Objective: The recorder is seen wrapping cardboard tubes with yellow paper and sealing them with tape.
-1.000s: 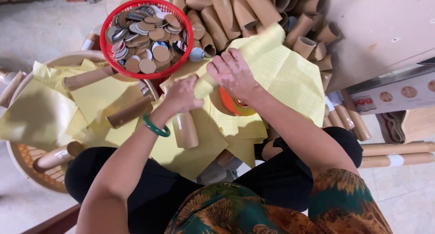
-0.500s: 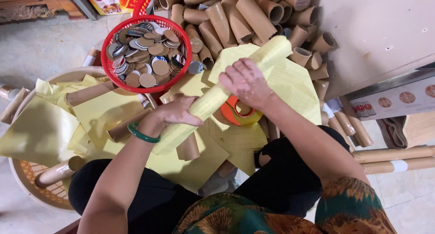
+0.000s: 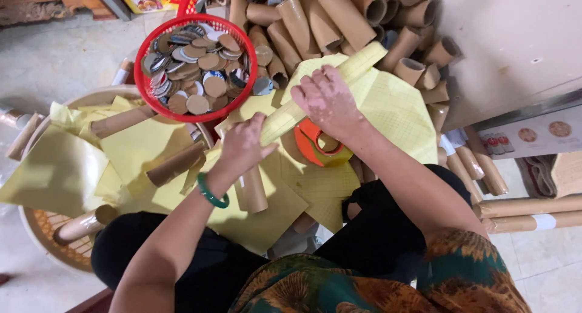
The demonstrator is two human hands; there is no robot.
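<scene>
Both hands' grip presses the yellow-wrapped tube [image 3: 321, 95], beside a red basket [image 3: 140, 76] and piled cardboard tubes [image 3: 339, 16].

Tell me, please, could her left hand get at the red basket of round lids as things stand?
Probably yes: the red basket sits open-topped just beyond the left hand with nothing between them, but that hand is pressing on the yellow-wrapped tube and would have to let go.

Both hands sit mid-frame on one wrapped tube [image 3: 327, 89] — left hand [image 3: 245, 146] at its near end, right hand [image 3: 327, 101] further up. A tape dispenser [image 3: 315, 144] lies just under it. Behind-left, a basket [image 3: 142, 86] holds discs [image 3: 194, 67]; behind it all, a pile of tubes [image 3: 327, 16]. Paper sheets [image 3: 139, 149] spread left — over a tray [image 3: 36, 234].
</scene>
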